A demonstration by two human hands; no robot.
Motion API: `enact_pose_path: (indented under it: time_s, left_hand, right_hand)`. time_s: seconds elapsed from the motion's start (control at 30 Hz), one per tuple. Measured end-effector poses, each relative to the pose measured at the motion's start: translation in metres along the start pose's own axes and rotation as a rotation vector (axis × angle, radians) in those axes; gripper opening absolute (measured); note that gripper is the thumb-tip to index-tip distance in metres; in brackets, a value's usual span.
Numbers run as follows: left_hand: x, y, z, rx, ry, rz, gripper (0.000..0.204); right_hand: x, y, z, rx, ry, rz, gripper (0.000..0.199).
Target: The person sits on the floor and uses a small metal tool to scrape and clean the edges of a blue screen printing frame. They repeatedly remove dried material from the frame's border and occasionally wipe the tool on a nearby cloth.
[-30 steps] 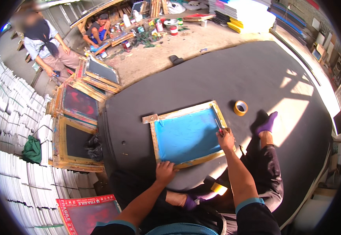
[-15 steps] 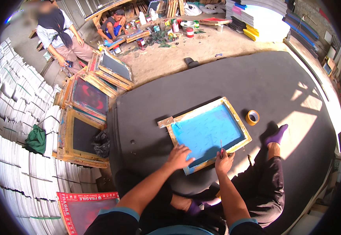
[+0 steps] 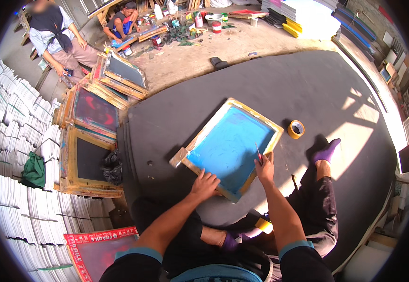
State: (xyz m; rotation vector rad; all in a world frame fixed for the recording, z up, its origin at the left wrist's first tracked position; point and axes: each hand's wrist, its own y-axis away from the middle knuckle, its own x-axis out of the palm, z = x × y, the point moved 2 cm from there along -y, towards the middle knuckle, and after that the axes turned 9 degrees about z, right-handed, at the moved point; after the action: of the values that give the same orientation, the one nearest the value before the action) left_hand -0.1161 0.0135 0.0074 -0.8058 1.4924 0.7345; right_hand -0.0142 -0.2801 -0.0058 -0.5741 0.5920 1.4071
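A wooden screen-printing frame (image 3: 257,116) with blue mesh (image 3: 230,141) lies at an angle on the dark mat before me. A small wood block (image 3: 179,157) sits at its left corner. My left hand (image 3: 205,184) grips the near left side, with its fingers over the rim. At the near right side, my right hand (image 3: 264,168) closes on a slim tool with a red handle (image 3: 260,157). Its thin tip points up over the mesh; the exact kind is unclear. A yellow-brown tape roll (image 3: 296,129) rests to the right of the frame.
My purple-socked foot (image 3: 326,151) is on the mat (image 3: 176,113) at right; a yellow object (image 3: 263,224) lies by my other foot. More screen frames (image 3: 91,160) lean at left beside stacked white sheets (image 3: 23,197). Two people (image 3: 56,35) are beyond, one crouching near paint cans.
The frame has turned counterclockwise. My left hand has gone from reaching over the mesh to holding the rim. The tool stays in my right hand, and the view has shifted slightly.
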Motion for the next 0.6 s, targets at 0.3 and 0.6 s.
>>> enact_pose_path:
  time_s: [0.3,0.6]
  left_hand:
    - [0.012,-0.022,-0.089,-0.390,0.241,0.058,0.064]
    - [0.024,0.008,-0.044,-0.325,0.172,-0.036,0.058]
  right_hand:
    - [-0.020,0.025,0.026,0.254,0.195,0.064,0.028]
    - [0.054,0.049,0.037,-0.179,0.531,0.139,0.026]
